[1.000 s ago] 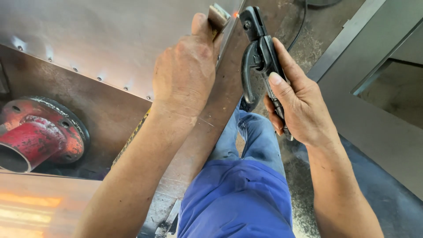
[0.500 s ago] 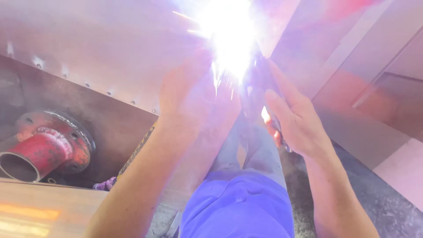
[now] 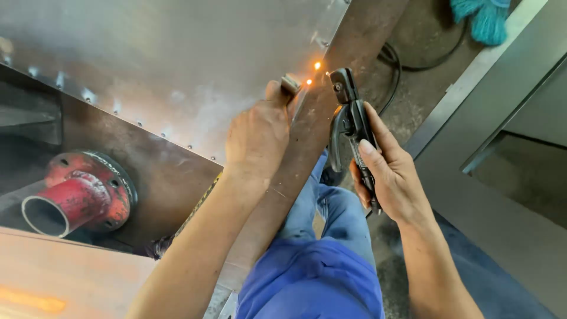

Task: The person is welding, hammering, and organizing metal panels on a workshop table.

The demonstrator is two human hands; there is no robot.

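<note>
My right hand grips a black welding electrode holder, its head pointing up toward the edge of a large steel sheet. Two small orange glowing spots sit at that edge, just left of the holder's tip. My left hand presses on the sheet's edge and holds a small metal piece against it with the fingertips. A rusty brown steel strip runs diagonally beside the sheet, under both hands.
A red flanged pipe stub sticks out of a brown plate at the left. A black cable loops on the floor behind the holder. Grey metal frames stand at the right. A teal cloth lies at the top. My blue trousers are below.
A bright welding arc flared half a second ago and has gone out, leaving two glowing spots. The view has shifted so both hands sit lower in it.
</note>
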